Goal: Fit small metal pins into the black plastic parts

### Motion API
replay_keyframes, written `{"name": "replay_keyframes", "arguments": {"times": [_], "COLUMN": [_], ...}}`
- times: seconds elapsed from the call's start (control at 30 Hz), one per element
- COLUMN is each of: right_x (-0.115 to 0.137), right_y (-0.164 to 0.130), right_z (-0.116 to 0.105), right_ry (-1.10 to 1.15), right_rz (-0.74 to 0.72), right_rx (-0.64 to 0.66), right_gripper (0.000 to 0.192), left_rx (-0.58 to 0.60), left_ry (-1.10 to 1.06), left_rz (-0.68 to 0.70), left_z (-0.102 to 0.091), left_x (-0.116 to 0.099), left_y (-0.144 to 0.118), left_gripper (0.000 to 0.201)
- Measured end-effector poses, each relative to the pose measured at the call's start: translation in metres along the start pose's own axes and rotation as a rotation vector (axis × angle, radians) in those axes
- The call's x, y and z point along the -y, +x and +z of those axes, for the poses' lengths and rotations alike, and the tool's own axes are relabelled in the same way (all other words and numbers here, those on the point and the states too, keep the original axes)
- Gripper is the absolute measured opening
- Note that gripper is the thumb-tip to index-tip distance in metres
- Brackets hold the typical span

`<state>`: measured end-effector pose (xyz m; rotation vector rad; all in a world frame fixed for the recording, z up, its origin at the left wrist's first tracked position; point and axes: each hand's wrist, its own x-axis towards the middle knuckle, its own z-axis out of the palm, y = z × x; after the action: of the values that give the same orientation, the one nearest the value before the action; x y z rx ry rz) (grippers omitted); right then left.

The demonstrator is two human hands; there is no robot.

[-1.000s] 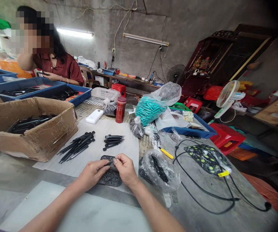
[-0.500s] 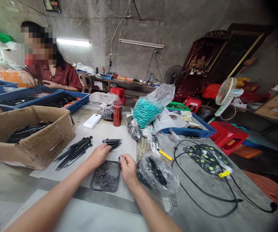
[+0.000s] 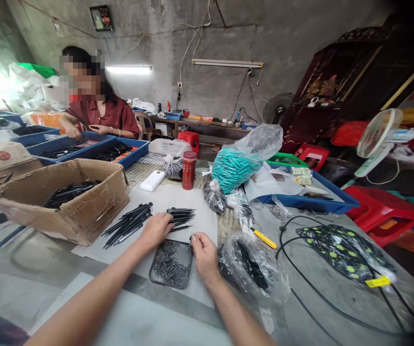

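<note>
My left hand (image 3: 156, 229) is closed at the near end of a thin black pen-like stick (image 3: 181, 228), which points right across the white paper sheet (image 3: 207, 216). Just beyond it lies a small pile of similar black sticks (image 3: 182, 214); a larger bundle (image 3: 129, 223) rests left of the hand. My right hand (image 3: 206, 254) pinches a small dark piece, too small to name, above the right rim of a dark tray (image 3: 152, 276). Short, thin metallic pieces (image 3: 171, 264) fill the tray.
A cardboard box (image 3: 84, 211) of black sticks stands left. To the right lie an open plastic bag (image 3: 273, 283), a yellow-handled tool (image 3: 264, 239) and a black cable (image 3: 311, 290). Farther back are a teal-filled bag (image 3: 234, 168), a red bottle (image 3: 188, 170) and a seated co-worker (image 3: 102, 117).
The head view has turned left, so the scene sits farther right. My left hand has drawn slightly left of the small pile, and one stick now shows apart from it.
</note>
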<state>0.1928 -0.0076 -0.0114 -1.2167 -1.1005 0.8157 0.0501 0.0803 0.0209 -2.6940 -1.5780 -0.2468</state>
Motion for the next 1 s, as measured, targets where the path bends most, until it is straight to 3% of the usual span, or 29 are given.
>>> {"name": "replay_keyframes", "arguments": {"times": [0.2,0.4,0.57,0.7,0.87,1.0], "right_x": [-0.001,-0.001,-0.004,-0.005,-0.001,0.001], "right_y": [0.000,-0.001,-0.001,-0.001,-0.005,-0.007], "right_z": [0.000,0.000,-0.001,0.000,0.003,0.004], "right_ry": [-0.020,-0.051,-0.046,-0.018,0.076,0.042], "right_rz": [0.009,0.005,0.006,0.013,-0.023,-0.053], "right_rx": [-0.007,0.001,-0.002,0.018,0.140,0.188], "right_gripper": [0.030,0.029,0.028,0.025,0.029,0.018], "left_rx": [0.036,0.145,0.094,0.099,0.132,0.131], "left_ry": [0.063,0.052,0.064,-0.027,-0.461,-0.984], "left_rz": [-0.267,-0.403,-0.382,-0.271,-0.010,0.002], "left_z": [-0.021,-0.020,-0.025,-0.036,-0.032,-0.020], "left_x": [0.058,0.069,0.061,0.038,-0.012,-0.026], "left_y": [-0.020,-0.029,-0.033,-0.048,-0.069,-0.070], "left_gripper": [0.019,0.020,0.023,0.025,0.019,0.019]}}
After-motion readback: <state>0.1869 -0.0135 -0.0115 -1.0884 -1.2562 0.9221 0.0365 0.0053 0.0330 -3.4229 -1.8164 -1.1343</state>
